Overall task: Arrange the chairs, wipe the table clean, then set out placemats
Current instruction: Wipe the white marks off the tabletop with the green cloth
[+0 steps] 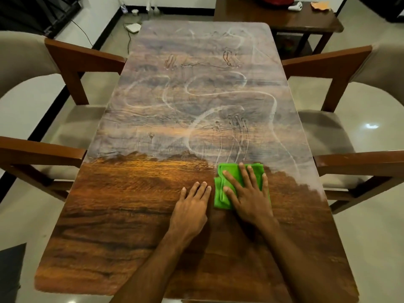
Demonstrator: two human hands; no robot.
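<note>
You are pressing your right hand point(247, 193) flat, fingers straight and spread, on the folded bright green cloth point(220, 199), which is lying right of centre on the brown wood-grain tabletop point(131, 204), where the glossy near part meets the far part's whitish streaked film. Your left hand point(191, 206) is resting open and flat just beside the cloth. A beige cushioned chair with wooden arms point(83, 55) is standing at the left side and a matching chair point(328, 62) at the right.

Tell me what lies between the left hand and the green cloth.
Nothing: in the head view only a narrow strip of bare, wiped table separates the left hand from the green cloth.
</note>
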